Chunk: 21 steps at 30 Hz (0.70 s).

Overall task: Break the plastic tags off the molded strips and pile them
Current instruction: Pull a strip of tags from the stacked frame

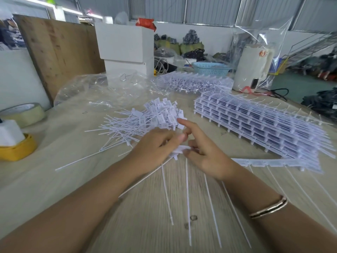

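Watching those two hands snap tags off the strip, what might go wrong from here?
Likely risks:
1. The left hand and right hand hold several tags at once; their long tails fan toward the person and may tangle.
2. The loose pile sprawls, so new tags could slide off.
3. The strip overlaps the stacked strips; pulling may shift them.

This is a small factory or warehouse workroom. Corrugated metal walls [209, 8] run across the top of the frame, a metal staircase [310, 46] climbs at upper right, and dark bundled goods [189, 41] are heaped along the far wall at upper centre. The wooden worktable [145, 207] filling the lower frame carries stacks of white molded strips [259, 125], clear plastic bags [102, 90] and tape rolls [23, 114] at left.
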Motion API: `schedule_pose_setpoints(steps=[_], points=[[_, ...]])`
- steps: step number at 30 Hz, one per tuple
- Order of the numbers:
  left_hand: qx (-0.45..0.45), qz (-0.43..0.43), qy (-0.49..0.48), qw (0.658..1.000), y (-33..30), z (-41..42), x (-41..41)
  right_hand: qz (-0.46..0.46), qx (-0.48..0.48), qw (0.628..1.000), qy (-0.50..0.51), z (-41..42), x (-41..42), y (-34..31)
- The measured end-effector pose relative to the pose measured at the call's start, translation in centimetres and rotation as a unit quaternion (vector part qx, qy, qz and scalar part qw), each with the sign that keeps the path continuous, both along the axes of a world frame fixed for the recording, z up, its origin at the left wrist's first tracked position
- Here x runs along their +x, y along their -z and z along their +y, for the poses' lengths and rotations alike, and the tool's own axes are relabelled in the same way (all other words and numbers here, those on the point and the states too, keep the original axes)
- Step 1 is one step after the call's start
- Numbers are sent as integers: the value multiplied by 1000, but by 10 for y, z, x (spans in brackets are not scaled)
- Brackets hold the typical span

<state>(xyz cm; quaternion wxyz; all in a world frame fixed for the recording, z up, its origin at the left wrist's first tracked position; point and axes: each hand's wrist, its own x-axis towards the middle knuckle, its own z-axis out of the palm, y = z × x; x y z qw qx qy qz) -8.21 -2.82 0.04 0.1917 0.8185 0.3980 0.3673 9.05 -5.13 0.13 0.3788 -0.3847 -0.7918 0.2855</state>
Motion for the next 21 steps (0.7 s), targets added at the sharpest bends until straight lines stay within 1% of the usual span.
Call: schedule_pose_setpoints(steps=[2, 4, 6, 8, 12, 14, 15, 17, 19, 21], points=[[-8, 8, -9, 1000, 3, 0, 3, -16, 11, 1000, -4, -1, -2, -1], [-13, -5, -15, 1000, 3, 0, 1, -60, 31, 998, 18, 0, 3, -3], [-30, -34, -17, 999, 1, 1, -2, -108, 10, 993, 45, 3, 11, -6], [-38, -42, -14, 998, 0, 0, -3, -134, -16, 990, 44, 5, 18, -5], [-56, 5, -8, 998, 0, -5, -2, -74, -21, 997, 14, 4, 15, -5], [-69, -5, -9, 998, -2, -6, -1, -51, -19, 998, 11, 4, 13, -4], [-77, -20, -9, 997, -4, -7, -1, -44, -12, 999, 9, 4, 12, -4], [-119, -92, 0, 989, -6, -7, 1, -32, 16, 999, 15, 5, 11, -2], [-170, -174, 6, 970, -6, -9, 4, -9, 52, 998, 27, 7, 9, 0], [-212, -220, 4, 952, -6, -10, 6, 25, 76, 996, 38, 8, 6, 1]])
